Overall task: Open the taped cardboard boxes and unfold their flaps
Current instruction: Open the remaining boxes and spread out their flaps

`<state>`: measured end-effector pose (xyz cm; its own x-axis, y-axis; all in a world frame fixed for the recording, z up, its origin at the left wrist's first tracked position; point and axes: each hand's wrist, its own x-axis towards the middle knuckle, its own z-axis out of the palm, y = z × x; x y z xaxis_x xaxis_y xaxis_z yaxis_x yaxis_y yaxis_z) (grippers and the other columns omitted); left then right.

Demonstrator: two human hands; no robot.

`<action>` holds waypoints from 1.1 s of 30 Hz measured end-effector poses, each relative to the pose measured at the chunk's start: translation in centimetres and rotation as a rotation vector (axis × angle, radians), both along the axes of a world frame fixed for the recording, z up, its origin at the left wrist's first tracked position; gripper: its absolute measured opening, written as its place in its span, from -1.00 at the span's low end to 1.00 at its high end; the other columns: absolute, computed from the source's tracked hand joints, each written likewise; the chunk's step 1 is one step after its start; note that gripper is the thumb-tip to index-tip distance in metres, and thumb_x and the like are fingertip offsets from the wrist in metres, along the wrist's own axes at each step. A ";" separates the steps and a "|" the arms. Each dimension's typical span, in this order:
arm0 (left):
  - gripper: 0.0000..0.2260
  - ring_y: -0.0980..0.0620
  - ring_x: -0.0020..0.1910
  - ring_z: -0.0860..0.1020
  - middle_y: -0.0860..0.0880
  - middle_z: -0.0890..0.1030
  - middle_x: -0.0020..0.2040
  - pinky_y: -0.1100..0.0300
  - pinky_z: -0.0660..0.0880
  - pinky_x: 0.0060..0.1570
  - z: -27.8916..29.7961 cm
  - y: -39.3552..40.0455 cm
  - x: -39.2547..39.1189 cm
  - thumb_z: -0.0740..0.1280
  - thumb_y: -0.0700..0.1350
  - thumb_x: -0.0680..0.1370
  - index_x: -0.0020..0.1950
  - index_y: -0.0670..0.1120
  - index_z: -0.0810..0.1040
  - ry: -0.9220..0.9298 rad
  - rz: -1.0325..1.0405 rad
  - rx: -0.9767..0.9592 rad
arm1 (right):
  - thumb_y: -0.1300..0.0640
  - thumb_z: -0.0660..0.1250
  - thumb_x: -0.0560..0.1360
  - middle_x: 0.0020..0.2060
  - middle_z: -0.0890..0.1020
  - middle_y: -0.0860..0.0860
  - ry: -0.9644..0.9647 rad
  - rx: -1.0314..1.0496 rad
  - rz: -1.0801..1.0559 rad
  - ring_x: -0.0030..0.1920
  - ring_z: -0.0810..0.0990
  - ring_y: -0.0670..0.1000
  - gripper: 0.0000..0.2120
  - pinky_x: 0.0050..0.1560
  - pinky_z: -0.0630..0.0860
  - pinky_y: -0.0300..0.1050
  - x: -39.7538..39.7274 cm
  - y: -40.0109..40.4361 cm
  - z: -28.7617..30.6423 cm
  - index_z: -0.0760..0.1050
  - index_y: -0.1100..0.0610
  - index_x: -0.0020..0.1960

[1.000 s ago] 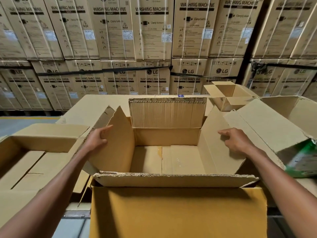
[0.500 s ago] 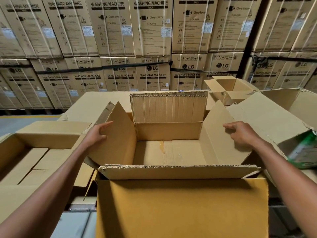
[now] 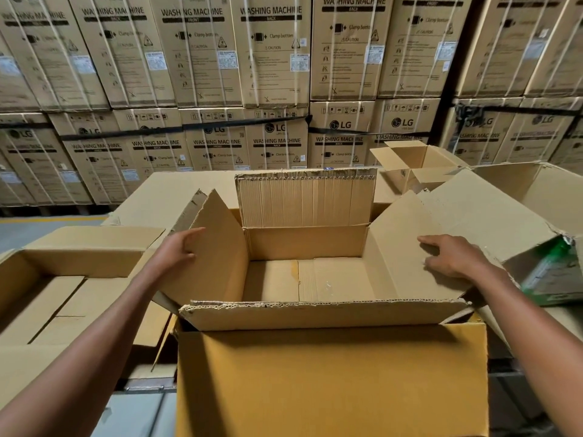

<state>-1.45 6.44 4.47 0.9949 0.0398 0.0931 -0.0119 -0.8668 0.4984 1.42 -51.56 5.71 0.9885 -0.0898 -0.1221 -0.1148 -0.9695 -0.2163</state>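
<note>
An open cardboard box (image 3: 331, 383) stands right in front of me, with nothing inside. Its far flap (image 3: 303, 200) stands upright and its near flap (image 3: 315, 313) is folded out towards me. My left hand (image 3: 178, 250) presses on the near edge of the left flap (image 3: 220, 257), fingers fairly straight, and that flap leans outward. My right hand (image 3: 448, 255) rests on the inner face of the right flap (image 3: 400, 247), fingers bent against the cardboard, and this flap also leans outward.
Another open box (image 3: 72, 263) lies low at the left. A large open box (image 3: 492, 212) with a green package (image 3: 555, 272) touches the right flap. A smaller open box (image 3: 413, 165) sits behind it. Strapped washing-machine cartons (image 3: 277, 74) form a wall at the back.
Both side flaps have spread a little further outward under my hands. My right hand has slid outward along the right flap. The left hand has barely shifted.
</note>
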 end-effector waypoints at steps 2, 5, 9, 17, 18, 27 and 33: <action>-0.35 -0.20 0.35 0.51 -0.24 0.52 0.40 -0.02 0.41 0.35 0.0 -0.2 -0.3 0.43 -0.43 0.46 0.51 -0.10 0.40 -0.014 0.017 0.052 | -0.06 0.37 0.55 0.42 0.49 0.06 0.011 -0.095 -0.030 0.47 0.29 0.19 -0.40 0.35 0.24 0.07 -0.4 0.1 -0.2 0.29 -0.11 0.54; -0.40 -0.17 0.50 0.35 -0.22 0.40 0.50 -0.06 0.25 0.45 0.1 -1.2 -1.5 0.37 -0.30 0.53 0.54 0.02 0.36 -0.036 0.100 0.238 | -0.08 0.34 0.57 0.47 0.42 0.07 0.037 -0.160 -0.057 0.55 0.14 0.15 -0.42 0.42 0.09 0.09 -1.0 0.1 -0.7 0.29 -0.08 0.55; -0.32 -0.02 0.63 0.06 -0.13 0.30 0.57 -0.28 -0.17 0.50 0.4 -2.0 -2.7 0.41 -0.24 0.50 0.58 0.07 0.29 0.037 0.160 0.467 | -0.05 0.33 0.58 0.58 0.23 0.02 0.011 -0.175 -0.081 0.61 -0.09 0.17 -0.44 0.51 -0.08 0.17 -1.8 0.0 -1.5 0.30 -0.02 0.54; -0.53 -0.02 0.59 0.20 -0.11 0.41 0.51 -0.24 -0.11 0.52 1.3 -3.8 -5.0 0.35 -0.20 0.59 0.48 0.04 0.44 -0.163 0.170 0.209 | -0.04 0.40 0.55 0.40 0.52 0.05 -0.129 0.174 -0.059 0.51 0.29 0.16 -0.58 0.41 0.17 0.12 -2.5 0.8 -0.1 0.50 -0.07 0.40; -0.56 -0.03 0.55 0.29 -0.07 0.47 0.47 -0.21 0.04 0.52 1.6 -4.2 -5.5 0.36 -0.20 0.59 0.46 0.03 0.47 -0.208 0.151 0.082 | 0.00 0.42 0.54 0.37 0.55 0.07 -0.148 0.267 -0.032 0.44 0.40 0.15 -0.58 0.39 0.27 0.10 -2.8 1.3 0.8 0.51 -0.03 0.39; -0.55 0.14 0.39 0.49 0.03 0.56 0.38 0.09 0.37 0.44 3.4 -6.7 -12.7 0.26 -0.37 0.60 0.40 0.04 0.53 -0.466 0.203 -0.597 | 0.08 0.40 0.57 0.09 0.68 -0.13 -0.339 0.771 0.244 0.13 0.61 -0.16 -0.72 0.15 0.46 -0.17 -7.6 7.5 8.6 0.61 -0.04 0.28; -0.60 0.25 0.35 0.49 0.10 0.53 0.38 0.35 0.44 0.28 1.8 -7.8 -20.2 0.27 -0.26 0.65 0.45 0.05 0.48 -0.565 0.408 -0.677 | 0.16 0.37 0.59 0.09 0.70 -0.13 -0.409 1.034 0.442 0.14 0.64 -0.13 -0.73 0.20 0.55 -0.10 -10.8 13.7 10.3 0.62 -0.07 0.25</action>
